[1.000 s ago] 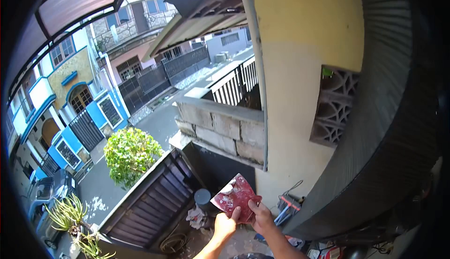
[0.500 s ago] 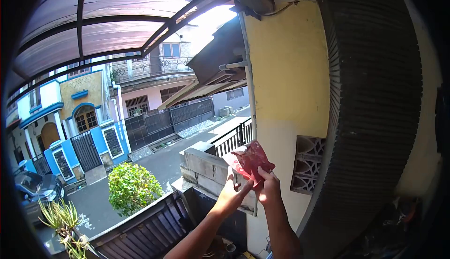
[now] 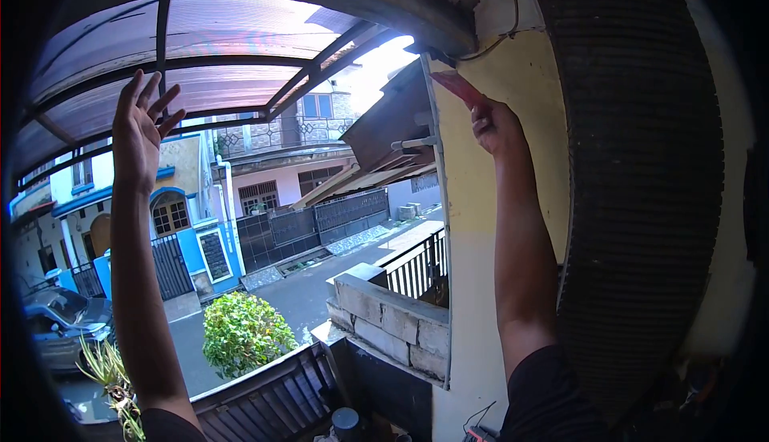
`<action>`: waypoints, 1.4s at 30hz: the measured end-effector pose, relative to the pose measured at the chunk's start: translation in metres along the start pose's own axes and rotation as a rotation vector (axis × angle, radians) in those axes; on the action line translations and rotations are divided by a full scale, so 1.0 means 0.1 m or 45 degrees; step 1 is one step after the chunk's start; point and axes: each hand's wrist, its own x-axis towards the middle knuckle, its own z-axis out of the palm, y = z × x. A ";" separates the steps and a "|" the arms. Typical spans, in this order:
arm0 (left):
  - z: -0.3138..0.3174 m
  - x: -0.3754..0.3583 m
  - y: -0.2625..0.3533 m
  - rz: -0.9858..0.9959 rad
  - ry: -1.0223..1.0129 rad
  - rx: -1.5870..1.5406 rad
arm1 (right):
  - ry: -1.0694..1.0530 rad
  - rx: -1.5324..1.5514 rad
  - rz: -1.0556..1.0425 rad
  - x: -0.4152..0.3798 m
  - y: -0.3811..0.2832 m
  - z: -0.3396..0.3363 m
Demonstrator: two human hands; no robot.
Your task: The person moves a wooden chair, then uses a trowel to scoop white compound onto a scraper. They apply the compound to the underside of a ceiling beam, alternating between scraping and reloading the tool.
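Observation:
My right hand (image 3: 494, 127) is raised in front of the yellow wall (image 3: 498, 174), its fingers closed on a flat red piece (image 3: 458, 87) that looks like a packet or folded cloth. The piece points up and to the left out of the fist, seen nearly edge-on. On the other side, my left hand (image 3: 144, 126) is lifted high with its fingers spread and nothing in it. Behind that hand are the dark frame (image 3: 164, 50) and translucent panels (image 3: 232, 22) of a canopy.
A dark ribbed panel (image 3: 641, 170) stands close on the right. Below are a black metal fence (image 3: 268, 394), a block wall (image 3: 388, 322) and a leafy bush (image 3: 247, 334). Across the street (image 3: 304, 278) stand houses, with a parked car (image 3: 68, 318) at left.
Both hands were together on the red piece lower down. My left hand has let go and swung up to the left; my right hand has carried the piece upward. The view has shifted slightly.

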 end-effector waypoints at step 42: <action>-1.91 1.10 1.42 0.295 -0.086 -0.018 | 0.819 -1.906 -0.830 1.02 -1.09 1.48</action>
